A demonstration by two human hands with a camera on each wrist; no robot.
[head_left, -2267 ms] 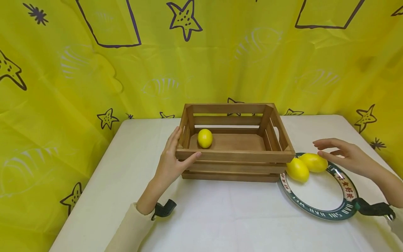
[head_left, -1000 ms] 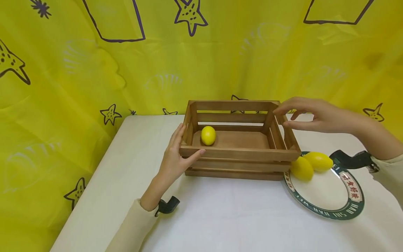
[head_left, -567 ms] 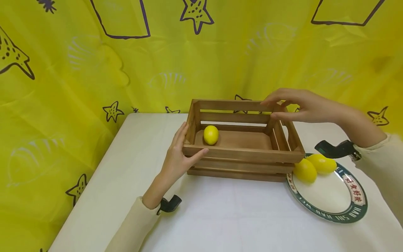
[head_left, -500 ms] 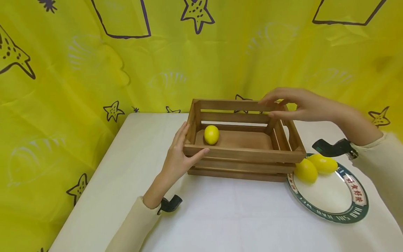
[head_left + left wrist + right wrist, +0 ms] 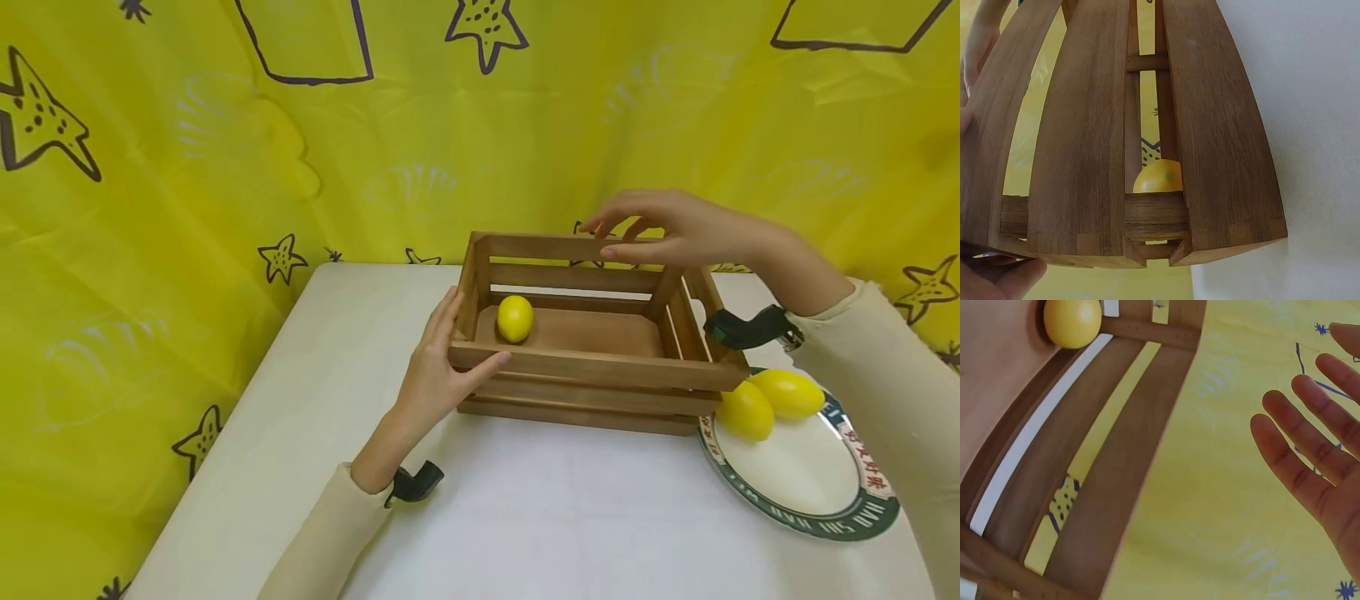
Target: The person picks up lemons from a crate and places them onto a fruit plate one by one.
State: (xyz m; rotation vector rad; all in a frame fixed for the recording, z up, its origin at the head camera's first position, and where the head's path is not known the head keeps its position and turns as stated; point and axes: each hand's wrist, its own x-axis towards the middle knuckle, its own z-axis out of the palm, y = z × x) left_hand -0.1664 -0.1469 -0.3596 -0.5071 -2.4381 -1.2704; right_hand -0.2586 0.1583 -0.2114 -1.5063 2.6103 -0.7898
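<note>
A slatted wooden crate [image 5: 600, 364] stands on the white table. Inside it, near the left end, lies a yellow lemon [image 5: 515, 319], partly seen through the slats in the left wrist view. My left hand [image 5: 435, 375] holds the crate's front left corner, thumb over the front rim and fingers along the left side. Above the crate's back rim hovers my right hand [image 5: 675, 229], fingers loosely bent and nothing in them. Two more lemons, a nearer one [image 5: 747, 412] and a farther one [image 5: 787, 394], lie together on a green-rimmed plate [image 5: 810, 479] at the right.
The plate sits right against the crate's front right corner. A yellow curtain [image 5: 420, 133] printed with starfish and shells hangs behind the table [image 5: 555, 517]. Dark straps with small mounts [image 5: 420, 481] are on both wrists.
My right hand has gone from beside the plate, up and left past the crate's right end, to above its back rim. My left hand stays at the corner. The head view has shifted slightly.
</note>
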